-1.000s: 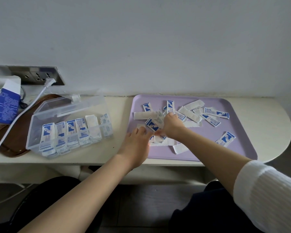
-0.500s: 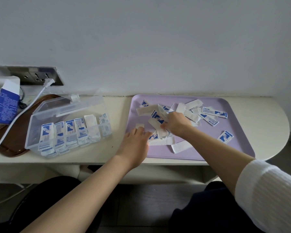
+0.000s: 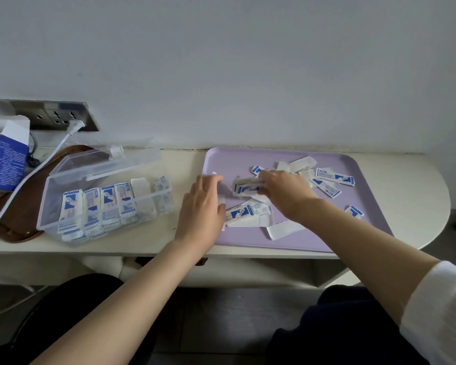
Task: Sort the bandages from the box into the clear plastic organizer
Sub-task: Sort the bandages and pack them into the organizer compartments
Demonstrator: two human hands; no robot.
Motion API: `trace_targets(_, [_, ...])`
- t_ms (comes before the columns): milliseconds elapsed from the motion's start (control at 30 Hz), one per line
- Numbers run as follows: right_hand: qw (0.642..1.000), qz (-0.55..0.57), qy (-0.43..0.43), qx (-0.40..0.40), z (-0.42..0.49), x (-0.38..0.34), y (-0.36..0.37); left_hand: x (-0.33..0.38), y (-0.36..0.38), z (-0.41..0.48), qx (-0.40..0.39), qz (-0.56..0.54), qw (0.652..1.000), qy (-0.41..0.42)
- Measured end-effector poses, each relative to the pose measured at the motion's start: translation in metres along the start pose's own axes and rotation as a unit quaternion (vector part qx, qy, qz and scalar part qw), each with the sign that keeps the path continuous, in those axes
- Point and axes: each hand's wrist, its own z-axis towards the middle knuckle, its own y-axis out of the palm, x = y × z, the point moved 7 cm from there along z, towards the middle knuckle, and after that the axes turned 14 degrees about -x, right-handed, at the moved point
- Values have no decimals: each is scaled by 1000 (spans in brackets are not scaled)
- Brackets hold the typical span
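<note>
Several blue-and-white wrapped bandages (image 3: 327, 184) lie scattered on a lilac tray (image 3: 353, 233). My right hand (image 3: 284, 192) is over the pile and grips a small stack of bandages (image 3: 246, 186), lifted a little above the tray. My left hand (image 3: 202, 206) rests at the tray's left edge, fingers spread, touching loose white wrappers. The clear plastic organizer (image 3: 103, 204) stands to the left with its lid open; its compartments hold upright bandages. The blue-and-white bandage box (image 3: 8, 159) stands open at the far left.
A white cable (image 3: 32, 175) runs from the wall socket (image 3: 55, 117) across a brown tray (image 3: 8, 219) beside the organizer. The table's rounded end (image 3: 432, 206) lies right of the lilac tray. My knees are below the front edge.
My right hand has gathered bandages from the pile and raised them leftward. My left hand has slid forward onto the tray's left edge. The loose bandages have shifted.
</note>
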Motion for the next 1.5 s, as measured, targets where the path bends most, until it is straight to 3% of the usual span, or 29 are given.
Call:
trace_targets(333, [988, -96, -80, -89, 3, -29, 33, 10, 20, 10, -69, 96, 993, 24])
trace_targets(567, [994, 38, -61, -86, 5, -15, 26, 1, 18, 11, -60, 52, 997, -22])
trace_targets(633, [993, 69, -57, -76, 4, -11, 21, 3, 13, 11, -44, 49, 998, -22])
trace_targets(833, [991, 84, -100, 9, -1, -18, -2, 10, -16, -1, 115, 26, 992, 40])
trace_targets(1033, [991, 29, -116, -65, -1, -23, 19, 5, 8, 5, -18, 96, 995, 24])
trace_targets(1167, [991, -33, -115, -64, 0, -31, 28, 14, 22, 10, -82, 169, 982, 25])
trace_targets(1500, [974, 216, 17, -61, -1, -8, 40, 11, 35, 13, -141, 177, 974, -16])
